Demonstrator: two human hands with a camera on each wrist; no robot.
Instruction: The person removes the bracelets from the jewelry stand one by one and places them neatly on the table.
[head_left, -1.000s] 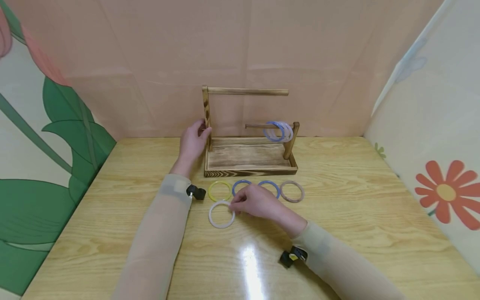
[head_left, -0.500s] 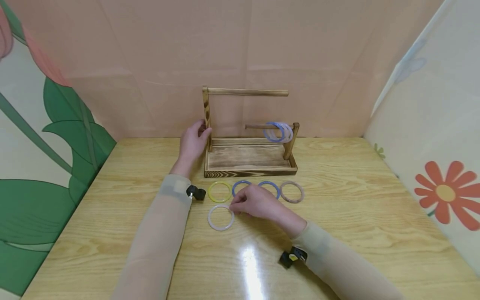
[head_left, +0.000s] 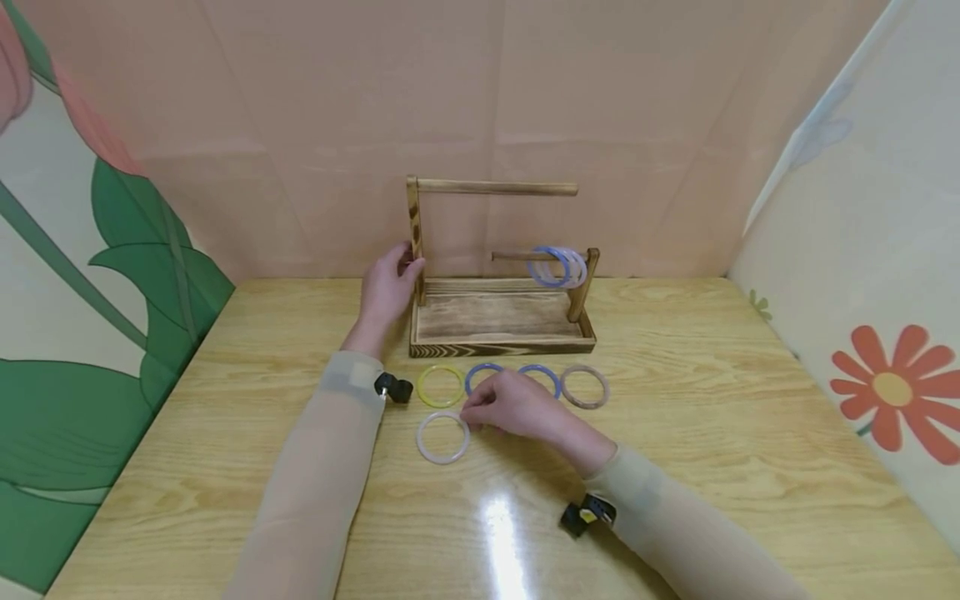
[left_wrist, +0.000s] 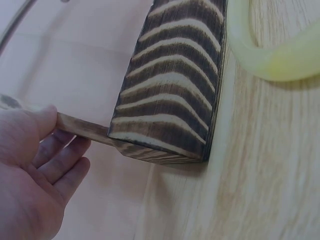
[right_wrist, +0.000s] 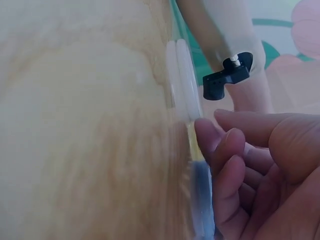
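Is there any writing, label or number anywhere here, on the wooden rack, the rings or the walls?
None: no readable text on the wooden rack, the rings such as the white ring, or the walls, which carry only flower and leaf pictures.

Five rings lie flat on the surface: one yellow (head_left: 440,386), two blue (head_left: 482,375) (head_left: 540,375), one brownish (head_left: 584,386), one white (head_left: 443,436). Rings hanging on the lower peg (head_left: 557,265): at least two, exact count unclear. One wooden rack (head_left: 498,325). Two hands (head_left: 387,287) (head_left: 512,404).
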